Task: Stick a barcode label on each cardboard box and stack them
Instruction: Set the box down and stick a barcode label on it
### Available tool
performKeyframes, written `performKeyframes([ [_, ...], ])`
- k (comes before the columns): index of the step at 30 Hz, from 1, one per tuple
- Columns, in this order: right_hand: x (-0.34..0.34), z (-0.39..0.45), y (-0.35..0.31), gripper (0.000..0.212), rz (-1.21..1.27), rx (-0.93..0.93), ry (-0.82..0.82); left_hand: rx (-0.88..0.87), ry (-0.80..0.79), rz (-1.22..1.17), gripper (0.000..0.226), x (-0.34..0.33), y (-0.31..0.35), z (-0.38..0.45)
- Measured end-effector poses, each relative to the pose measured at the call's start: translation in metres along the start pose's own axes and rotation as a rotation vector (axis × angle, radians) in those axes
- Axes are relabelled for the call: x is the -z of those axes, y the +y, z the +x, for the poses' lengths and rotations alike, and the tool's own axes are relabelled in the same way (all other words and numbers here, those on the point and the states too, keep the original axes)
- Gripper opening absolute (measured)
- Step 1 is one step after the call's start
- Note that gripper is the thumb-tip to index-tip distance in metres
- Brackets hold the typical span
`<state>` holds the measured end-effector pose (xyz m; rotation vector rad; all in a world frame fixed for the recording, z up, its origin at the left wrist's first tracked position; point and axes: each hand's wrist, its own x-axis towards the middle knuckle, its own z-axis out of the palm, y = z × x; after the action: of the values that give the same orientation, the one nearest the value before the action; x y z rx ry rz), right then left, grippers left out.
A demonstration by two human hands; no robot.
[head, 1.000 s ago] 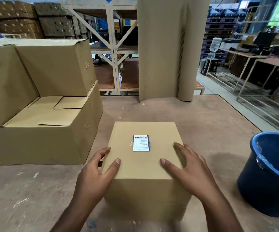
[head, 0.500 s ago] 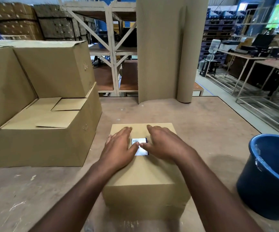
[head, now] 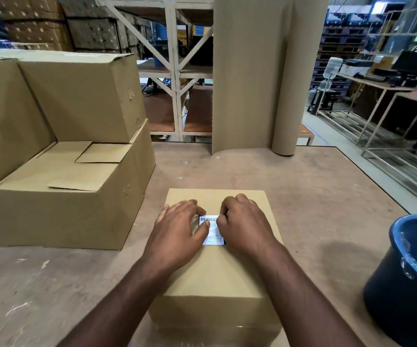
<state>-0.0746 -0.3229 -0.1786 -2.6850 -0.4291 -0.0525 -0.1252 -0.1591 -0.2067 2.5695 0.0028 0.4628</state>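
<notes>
A small closed cardboard box point(head: 217, 276) stands on the table in front of me. A white barcode label point(head: 212, 230) lies on its top face. My left hand point(head: 177, 234) rests flat on the box top, its thumb lying on the label's left part. My right hand point(head: 245, 226) lies on the box to the right of the label, fingers bent, fingertips pressing the label's right edge. Part of the label is hidden under both hands.
Larger cardboard boxes are stacked at the left: a wide lower box point(head: 59, 211) with two boxes point(head: 82, 96) on it. A blue bucket point(head: 407, 284) stands at the right table edge. A tall corrugated cardboard roll point(head: 252, 71) stands at the table's far side point(head: 302, 209).
Both hands moved from the near corners of the box top to the label in the middle. In the last half second they shifted only slightly on it.
</notes>
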Motion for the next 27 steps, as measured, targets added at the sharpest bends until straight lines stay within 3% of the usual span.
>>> performKeyframes([
  [4, 0.004, 0.007, -0.004, 0.022, 0.039, -0.055, -0.034, -0.003, 0.004, -0.001, 0.024, -0.002, 0.001, 0.002],
  [8, 0.009, 0.013, -0.003, 0.021, 0.158, -0.117, -0.053, 0.006, -0.014, 0.023, 0.039, 0.000, 0.002, 0.001],
  [12, 0.007, 0.007, -0.001, 0.028, 0.343, -0.146, -0.009, 0.009, -0.021, 0.038, 0.035, 0.000, 0.003, 0.001],
  [15, 0.001, 0.002, 0.006, 0.017, 0.225, -0.057, 0.112, 0.013, -0.033, 0.031, 0.030, 0.002, 0.005, 0.000],
  [21, -0.003, -0.001, 0.012, 0.027, 0.071, 0.117, 0.176, 0.044, -0.027, 0.032, 0.033, 0.006, 0.010, -0.004],
  [27, 0.000, 0.005, 0.011, 0.026, 0.127, 0.047, 0.116, 0.079, -0.004, 0.017, 0.036, 0.009, 0.011, -0.003],
])
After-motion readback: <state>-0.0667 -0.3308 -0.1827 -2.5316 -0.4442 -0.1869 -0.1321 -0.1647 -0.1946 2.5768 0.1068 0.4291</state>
